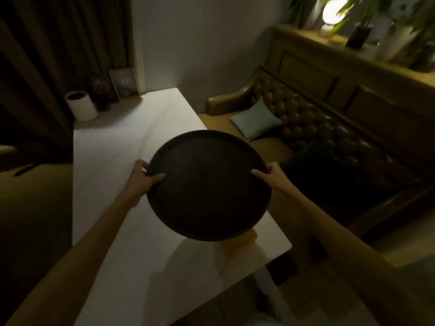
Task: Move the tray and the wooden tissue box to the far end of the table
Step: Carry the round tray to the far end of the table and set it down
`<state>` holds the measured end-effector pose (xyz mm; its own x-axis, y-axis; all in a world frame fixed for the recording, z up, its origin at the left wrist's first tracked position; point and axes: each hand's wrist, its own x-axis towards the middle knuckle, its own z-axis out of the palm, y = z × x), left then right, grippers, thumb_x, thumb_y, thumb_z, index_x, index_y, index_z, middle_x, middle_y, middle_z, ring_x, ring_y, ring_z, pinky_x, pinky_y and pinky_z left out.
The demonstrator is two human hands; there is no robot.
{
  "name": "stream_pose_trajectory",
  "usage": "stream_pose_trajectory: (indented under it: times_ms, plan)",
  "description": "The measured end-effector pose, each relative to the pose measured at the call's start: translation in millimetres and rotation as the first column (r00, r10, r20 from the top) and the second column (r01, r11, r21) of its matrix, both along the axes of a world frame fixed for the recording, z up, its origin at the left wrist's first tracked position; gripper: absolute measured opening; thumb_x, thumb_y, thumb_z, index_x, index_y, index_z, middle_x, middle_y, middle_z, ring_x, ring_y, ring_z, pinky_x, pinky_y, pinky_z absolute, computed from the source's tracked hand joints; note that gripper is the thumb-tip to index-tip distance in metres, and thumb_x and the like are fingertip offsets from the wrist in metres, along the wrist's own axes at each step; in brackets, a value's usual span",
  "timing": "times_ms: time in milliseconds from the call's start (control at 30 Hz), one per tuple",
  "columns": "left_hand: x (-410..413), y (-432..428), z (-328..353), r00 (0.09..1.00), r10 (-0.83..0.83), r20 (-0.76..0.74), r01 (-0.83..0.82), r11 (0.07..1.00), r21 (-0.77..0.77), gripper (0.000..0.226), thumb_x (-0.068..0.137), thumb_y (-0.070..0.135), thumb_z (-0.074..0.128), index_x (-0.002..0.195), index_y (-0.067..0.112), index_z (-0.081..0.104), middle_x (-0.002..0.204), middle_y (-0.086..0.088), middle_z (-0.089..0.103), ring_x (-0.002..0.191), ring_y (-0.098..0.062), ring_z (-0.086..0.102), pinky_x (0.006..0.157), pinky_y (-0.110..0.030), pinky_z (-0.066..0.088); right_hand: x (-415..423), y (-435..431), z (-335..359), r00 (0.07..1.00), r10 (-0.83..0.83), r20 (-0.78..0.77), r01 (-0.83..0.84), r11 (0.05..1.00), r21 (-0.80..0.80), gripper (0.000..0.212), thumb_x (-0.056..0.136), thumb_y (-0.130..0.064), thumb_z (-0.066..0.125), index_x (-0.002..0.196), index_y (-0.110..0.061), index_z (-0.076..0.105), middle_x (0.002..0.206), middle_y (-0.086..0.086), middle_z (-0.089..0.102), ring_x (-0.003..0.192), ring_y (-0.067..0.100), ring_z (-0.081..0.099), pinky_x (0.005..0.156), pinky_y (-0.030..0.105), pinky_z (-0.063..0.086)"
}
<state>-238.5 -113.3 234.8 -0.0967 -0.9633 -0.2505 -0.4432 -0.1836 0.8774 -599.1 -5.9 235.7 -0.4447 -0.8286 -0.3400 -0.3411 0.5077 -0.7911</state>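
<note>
A round dark tray (207,184) hangs above the white table (113,165), over its right edge, with nothing on it. My left hand (143,176) grips the tray's left rim, thumb on top. My right hand (268,175) grips the right rim. Under the tray's near edge a small yellowish-brown patch (244,243) shows on the table; it may be the wooden tissue box, but the tray hides most of it.
At the table's far end stand a white cylinder (82,108), a small dark object (103,103) and a leaning picture frame (123,83). A tufted bench (306,128) with a pale cushion (255,120) runs along the right. Plants and a lamp (333,11) sit on the ledge.
</note>
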Motion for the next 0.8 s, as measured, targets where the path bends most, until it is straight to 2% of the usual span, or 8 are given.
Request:
stream_pose_trajectory:
  times_ms: [67,133,267,400,467,633,700,800]
  plan:
    - [-40.5,9.9,11.7,1.000,0.010,-0.013,-0.011,0.999,-0.032,0.041,0.080,0.026,0.075,0.103,0.017,0.043,0.111,-0.018,0.056,0.094,-0.032,0.061,0.065,-0.035,0.053,-44.2,-2.0,3.4,1.000,-0.006,-0.016,0.005,1.000,-0.026,0.054,0.084,-0.041,0.072,0.120,-0.012,0.045,0.118,0.010,0.058,0.103,0.026,0.063,0.086,0.042,0.058]
    - [-77.0,21.1,23.0,0.999,0.038,-0.019,-0.039,0.998,-0.040,0.040,0.082,0.027,0.074,0.107,0.015,0.044,0.110,-0.016,0.056,0.096,-0.032,0.061,0.072,-0.038,0.054,-82.4,-5.6,9.8,0.999,0.032,-0.025,-0.033,0.998,-0.053,0.055,0.084,-0.041,0.072,0.121,-0.010,0.045,0.119,0.012,0.058,0.105,0.028,0.063,0.091,0.046,0.056]
    - [-129.9,34.3,32.3,0.986,0.163,-0.024,-0.163,0.986,-0.036,0.042,0.080,0.027,0.076,0.108,0.013,0.047,0.111,-0.015,0.056,0.095,-0.031,0.060,0.067,-0.036,0.052,-144.1,-24.4,20.0,0.992,0.113,-0.048,-0.117,0.990,-0.084,0.056,0.082,-0.041,0.074,0.120,-0.011,0.046,0.117,0.013,0.060,0.103,0.028,0.064,0.087,0.045,0.057]
    - [-164.4,49.2,33.3,0.958,0.279,-0.060,-0.281,0.959,-0.029,0.043,0.078,0.023,0.078,0.107,0.012,0.050,0.111,-0.018,0.058,0.095,-0.034,0.062,0.084,-0.053,0.055,-182.7,-31.2,25.0,0.984,0.168,-0.055,-0.173,0.980,-0.097,0.054,0.083,-0.039,0.073,0.121,-0.011,0.047,0.111,0.007,0.060,0.100,0.026,0.065,0.080,0.038,0.057]
    - [-175.1,60.5,36.3,0.940,0.330,-0.089,-0.334,0.942,-0.033,0.044,0.077,0.022,0.079,0.109,0.009,0.050,0.111,-0.018,0.058,0.092,-0.033,0.062,0.086,-0.054,0.055,-194.5,-35.5,26.8,0.974,0.213,-0.077,-0.221,0.969,-0.115,0.052,0.083,-0.039,0.074,0.119,-0.012,0.047,0.109,0.006,0.059,0.097,0.024,0.065,0.073,0.033,0.055]
    - [-178.1,73.9,55.0,0.910,0.407,-0.085,-0.413,0.908,-0.067,0.048,0.077,0.021,0.079,0.113,0.010,0.051,0.118,-0.020,0.057,0.102,-0.037,0.061,0.088,-0.052,0.055,-198.6,-62.1,39.3,0.949,0.304,-0.082,-0.312,0.941,-0.129,0.051,0.081,-0.042,0.074,0.117,-0.012,0.053,0.107,0.007,0.065,0.088,0.019,0.068,0.060,0.026,0.052]
    - [-174.5,74.6,64.8,0.896,0.436,-0.088,-0.442,0.894,-0.075,0.048,0.078,0.020,0.078,0.116,0.010,0.051,0.123,-0.020,0.055,0.106,-0.037,0.059,0.088,-0.049,0.054,-191.0,-69.2,45.3,0.946,0.314,-0.085,-0.323,0.934,-0.151,0.049,0.081,-0.041,0.074,0.115,-0.011,0.056,0.105,0.008,0.067,0.091,0.022,0.069,0.063,0.029,0.055]
    - [-168.8,66.1,82.2,0.884,0.460,-0.081,-0.465,0.883,-0.069,0.049,0.079,0.020,0.076,0.120,0.013,0.050,0.129,-0.018,0.053,0.112,-0.038,0.057,0.091,-0.049,0.052,-180.9,-83.4,56.9,0.935,0.335,-0.114,-0.351,0.919,-0.181,0.045,0.080,-0.044,0.074,0.106,-0.011,0.058,0.098,0.006,0.068,0.090,0.022,0.068,0.078,0.038,0.059]
